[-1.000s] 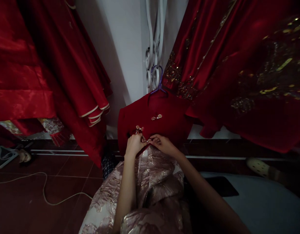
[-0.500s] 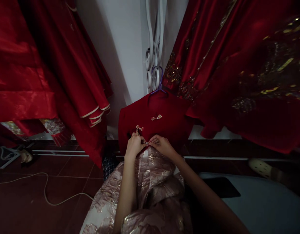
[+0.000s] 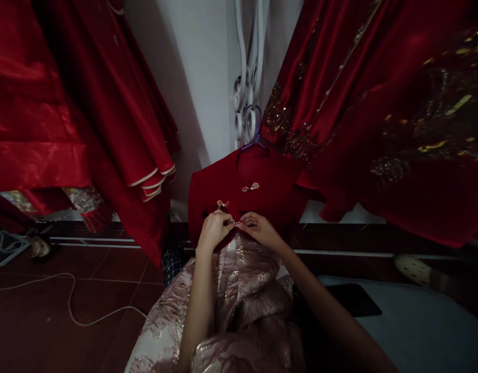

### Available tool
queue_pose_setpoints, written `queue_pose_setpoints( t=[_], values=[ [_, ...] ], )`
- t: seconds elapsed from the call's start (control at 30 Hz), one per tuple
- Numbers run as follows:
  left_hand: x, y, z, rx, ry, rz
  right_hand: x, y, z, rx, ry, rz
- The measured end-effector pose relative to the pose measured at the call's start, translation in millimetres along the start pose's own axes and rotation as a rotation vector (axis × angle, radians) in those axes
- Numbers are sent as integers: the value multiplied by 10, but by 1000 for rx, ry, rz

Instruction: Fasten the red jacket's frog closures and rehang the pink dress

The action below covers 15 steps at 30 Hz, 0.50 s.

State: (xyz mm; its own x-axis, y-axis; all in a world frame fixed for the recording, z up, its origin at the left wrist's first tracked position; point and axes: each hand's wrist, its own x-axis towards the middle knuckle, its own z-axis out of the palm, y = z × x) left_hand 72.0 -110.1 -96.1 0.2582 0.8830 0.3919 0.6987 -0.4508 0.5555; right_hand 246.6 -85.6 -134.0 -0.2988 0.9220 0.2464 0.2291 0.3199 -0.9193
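A dark red jacket (image 3: pixel 262 199) hangs on a purple hanger (image 3: pixel 254 135) in front of me. Two jewelled clasps show on its front, one (image 3: pixel 250 187) high and one (image 3: pixel 222 204) lower left. My left hand (image 3: pixel 211 230) and my right hand (image 3: pixel 260 230) meet at the jacket's lower edge, fingers pinched on a small jewelled clasp (image 3: pixel 236 223) between them. A pink and gold brocade skirt (image 3: pixel 231 305) falls below the jacket, under my forearms.
Red satin garments hang at left (image 3: pixel 87 103) and a red gown with gold embroidery at right (image 3: pixel 379 114). A white scrolled rail (image 3: pixel 244 77) stands against the white wall. A white cable (image 3: pixel 68 298) lies on the dark tiled floor. A dark phone (image 3: pixel 350 300) rests on a grey surface.
Both hands have stayed pinched at the same clasp, shifting slightly upward. The view has barely moved.
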Motion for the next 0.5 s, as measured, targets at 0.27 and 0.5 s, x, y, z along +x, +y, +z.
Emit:
queue_pose_setpoints(
  t=[0.27,0.5],
  values=[
    [22,-79,76,-388,-7,-141,13,-52,-94,-3,-32,35],
    [102,-225,122,-1303,165,-558,-65,-322,-459,-22,-417,102]
  ],
)
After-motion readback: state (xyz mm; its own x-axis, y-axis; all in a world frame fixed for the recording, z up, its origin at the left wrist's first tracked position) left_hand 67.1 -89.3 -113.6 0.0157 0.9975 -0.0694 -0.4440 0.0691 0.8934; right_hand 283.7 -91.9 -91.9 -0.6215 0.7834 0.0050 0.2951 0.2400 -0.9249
